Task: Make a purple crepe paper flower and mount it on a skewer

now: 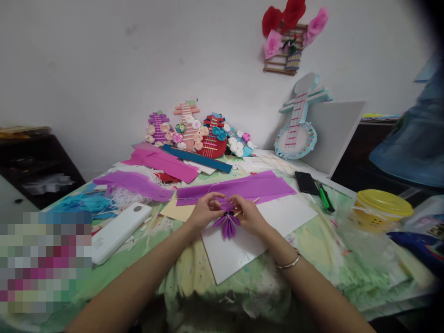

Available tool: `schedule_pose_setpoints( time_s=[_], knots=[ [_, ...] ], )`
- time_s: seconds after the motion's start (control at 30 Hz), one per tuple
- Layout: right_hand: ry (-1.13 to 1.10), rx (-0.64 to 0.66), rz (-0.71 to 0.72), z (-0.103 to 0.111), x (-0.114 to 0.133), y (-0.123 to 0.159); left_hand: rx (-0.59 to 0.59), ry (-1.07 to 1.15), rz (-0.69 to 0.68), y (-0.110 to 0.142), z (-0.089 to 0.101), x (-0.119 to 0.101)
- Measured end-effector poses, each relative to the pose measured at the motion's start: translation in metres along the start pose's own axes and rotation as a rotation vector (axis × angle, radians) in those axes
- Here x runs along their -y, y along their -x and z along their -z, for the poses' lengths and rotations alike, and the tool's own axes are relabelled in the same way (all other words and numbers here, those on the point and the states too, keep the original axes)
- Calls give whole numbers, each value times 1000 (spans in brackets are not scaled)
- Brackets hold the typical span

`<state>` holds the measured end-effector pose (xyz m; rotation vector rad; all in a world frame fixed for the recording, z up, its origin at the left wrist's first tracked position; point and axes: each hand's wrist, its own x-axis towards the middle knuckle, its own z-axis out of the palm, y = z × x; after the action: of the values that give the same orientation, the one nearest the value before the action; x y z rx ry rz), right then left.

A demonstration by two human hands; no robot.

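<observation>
A purple paper flower (228,227) with folded petals pointing down hangs between my two hands over a white board (239,252). My left hand (205,212) is closed, its fingertips pinching the flower's upper left side. From the right, my right hand (249,215) pinches near the flower's dark centre and also has a thin pale stick (255,200) between its fingers. A fine white thread (214,186) loops up behind the left fingers. Just beyond both hands lies a sheet of purple crepe paper (239,186). The fingers partly hide the flower's top.
A white oblong case (121,232) lies left, near a purple strip (135,185) and white yarn. On the right are a black flat object (306,182), a green cutter (324,198) and a yellow-lidded tub (383,203). Several decorated paper instruments (210,136) lean against the wall.
</observation>
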<state>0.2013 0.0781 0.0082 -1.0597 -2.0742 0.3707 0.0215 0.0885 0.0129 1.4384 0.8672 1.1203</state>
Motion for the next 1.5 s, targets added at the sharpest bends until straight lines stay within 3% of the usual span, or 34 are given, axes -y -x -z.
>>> schedule_pose_setpoints(
  time_s=[0.3,0.5,0.8,1.0,1.13,1.37,1.5],
  knots=[
    [39,50,-15,-2,-1,0,96,-40,-60,1,-1,2],
    [26,34,3,-1,3,0,27,-60,-97,0,0,6],
    [40,3,7,-7,0,0,-14,-319,-231,2,-2,6],
    [55,11,94,-5,6,0,19,-161,-137,0,-2,8],
    [54,-71,157,0,7,-1,-26,-13,-74,-2,-1,8],
    [171,-166,302,6,-7,0,-65,17,10,-1,1,3],
    [301,-187,259,6,-7,1,-16,32,43,1,0,1]
  ],
)
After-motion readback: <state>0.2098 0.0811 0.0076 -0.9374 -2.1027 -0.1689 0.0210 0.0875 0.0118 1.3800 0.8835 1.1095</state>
